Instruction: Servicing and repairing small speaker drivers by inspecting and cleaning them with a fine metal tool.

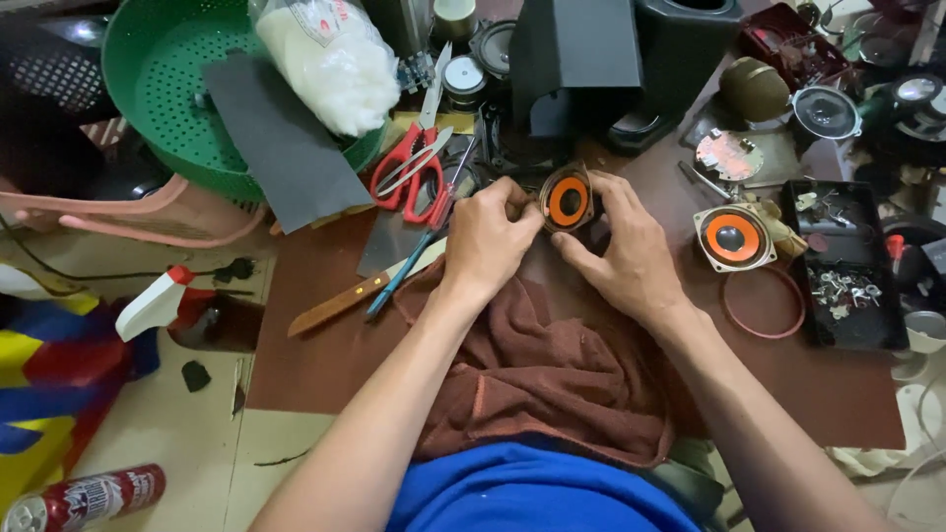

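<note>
Both hands clamped one small orange-coned speaker point(569, 200) over the brown towel point(537, 365) on the bench point(325, 365): left hand point(490, 239) pinching its rim, right hand point(621, 251) cradling it from beside, seemingly to steady it. A second speaker point(732, 237) lay nearby.

head cam | steep downward look over the worktable point(325, 365) | close (arm's reach) | single view, nothing shared

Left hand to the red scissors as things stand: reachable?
Probably yes. The red scissors lie just up and left of the left hand, with only open tabletop between. The catch: both it and the right hand have a grip on the small orange speaker, so it must let go first.
</note>
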